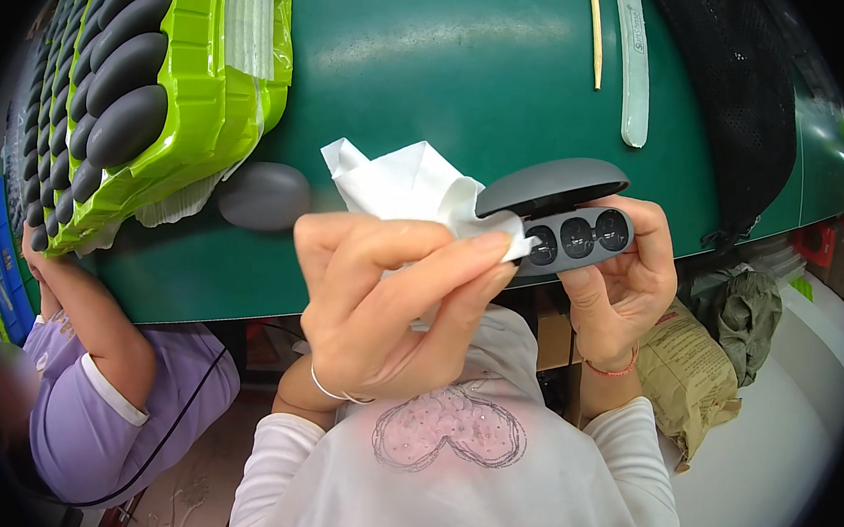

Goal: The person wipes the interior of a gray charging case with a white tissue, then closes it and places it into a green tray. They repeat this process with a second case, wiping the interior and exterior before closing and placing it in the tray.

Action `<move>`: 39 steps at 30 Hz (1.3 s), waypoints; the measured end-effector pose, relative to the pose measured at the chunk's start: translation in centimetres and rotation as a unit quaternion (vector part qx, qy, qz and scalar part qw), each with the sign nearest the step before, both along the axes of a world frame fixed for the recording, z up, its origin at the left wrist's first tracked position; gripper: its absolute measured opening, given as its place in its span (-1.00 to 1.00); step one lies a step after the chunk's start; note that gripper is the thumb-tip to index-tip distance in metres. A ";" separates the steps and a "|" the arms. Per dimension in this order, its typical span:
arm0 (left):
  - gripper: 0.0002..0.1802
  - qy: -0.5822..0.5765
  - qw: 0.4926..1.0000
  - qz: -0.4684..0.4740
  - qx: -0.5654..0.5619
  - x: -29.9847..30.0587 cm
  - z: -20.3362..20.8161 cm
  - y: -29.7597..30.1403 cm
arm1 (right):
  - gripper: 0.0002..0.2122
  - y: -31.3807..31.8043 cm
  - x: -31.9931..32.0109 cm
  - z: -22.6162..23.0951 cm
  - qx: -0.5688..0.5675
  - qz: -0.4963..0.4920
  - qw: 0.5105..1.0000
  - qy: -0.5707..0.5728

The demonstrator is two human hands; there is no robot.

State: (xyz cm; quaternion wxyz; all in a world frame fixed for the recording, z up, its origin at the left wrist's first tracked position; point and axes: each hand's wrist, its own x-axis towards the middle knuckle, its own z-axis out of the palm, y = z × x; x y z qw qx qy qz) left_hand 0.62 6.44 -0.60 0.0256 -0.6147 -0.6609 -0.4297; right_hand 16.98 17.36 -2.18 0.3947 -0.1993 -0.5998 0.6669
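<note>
An opened dark grey oval case (551, 240), shaped like an earbud charging case, rests in my right hand (628, 291), its fingers and thumb gripping the right end and lower edge. The lid is raised, and round black wells show in its base. My left hand (396, 296) pinches a white wiping cloth (403, 183) between thumb and forefinger. A twisted corner of that cloth touches the case at its leftmost well; the rest spreads out behind my fingers. Left of my left hand, a closed grey case (265, 197) lies on the green table.
Bright green trays (197, 66), stacked and filled with rows of grey cases, stand at the left. A thin wooden stick (595, 37) and a pale flat strip (633, 74) lie at the back. Black mesh fabric (741, 99) covers the right side. Another person in purple (123, 409) sits at left.
</note>
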 end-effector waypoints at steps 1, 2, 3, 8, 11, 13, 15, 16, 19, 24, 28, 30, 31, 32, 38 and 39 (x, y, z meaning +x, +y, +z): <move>-0.73 0.003 1.000 -0.001 0.004 0.2 -0.1 0.3 | -0.63 0.0 0.0 0.0 0.004 -0.002 1.000 -0.002; -0.70 0.004 1.000 0.019 0.014 0.9 -0.5 0.5 | -0.63 -0.1 -0.1 0.0 0.013 -0.005 1.000 -0.009; -0.66 0.004 0.999 0.039 0.021 1.3 -1.2 0.9 | -0.63 -0.1 -0.1 0.0 0.021 -0.009 1.000 -0.015; -0.60 0.146 0.989 -0.020 -0.015 0.3 -1.0 0.3 | -0.65 -0.1 0.2 -0.2 0.066 -0.021 0.996 -0.062; -0.62 0.085 0.996 -0.014 -0.002 0.9 -0.8 -0.3 | -0.65 -0.2 0.1 -0.1 0.051 -0.019 0.998 -0.043; -0.69 0.032 0.999 -0.013 -0.013 0.9 0.0 -0.8 | -0.65 -0.2 0.1 0.0 0.009 -0.016 1.000 -0.017; -0.77 -0.029 0.999 0.023 -0.030 1.0 1.5 -1.1 | -0.65 -0.1 0.1 0.1 -0.036 -0.007 0.999 0.010; -0.89 -0.066 0.996 0.059 0.019 1.0 0.7 -1.2 | -0.65 0.0 0.0 0.0 -0.060 -0.001 0.998 0.024; -0.87 -0.195 0.972 0.091 0.096 0.5 -0.5 -1.0 | -0.65 0.2 -0.2 0.1 -0.110 0.008 0.993 0.051; -0.86 -0.229 0.965 0.069 0.110 0.1 -1.3 -1.3 | -0.66 0.5 -0.1 0.4 -0.128 0.029 0.989 0.061; -0.90 -0.210 0.968 0.082 0.110 2.4 -0.2 -0.8 | -0.65 0.3 -0.4 0.6 -0.113 0.020 0.992 0.048; -0.82 -0.066 0.998 0.012 0.010 0.9 0.8 -0.9 | -0.65 0.1 -0.5 0.6 -0.082 0.017 0.996 0.029; -0.76 0.006 0.999 -0.030 -0.027 0.2 1.3 -0.9 | -0.64 0.1 -0.4 0.6 -0.064 0.017 0.998 0.018; -0.71 0.023 0.998 -0.023 -0.048 0.6 1.4 -0.6 | -0.64 0.2 -0.2 0.6 -0.040 0.019 0.999 0.005; -0.66 0.077 0.996 0.041 0.012 1.7 -0.1 0.3 | -0.64 0.0 -0.3 0.3 -0.014 0.017 1.000 -0.011; -0.68 0.115 0.991 0.036 -0.052 0.5 1.3 -0.8 | -0.64 0.2 -0.2 0.3 -0.015 0.015 1.000 -0.010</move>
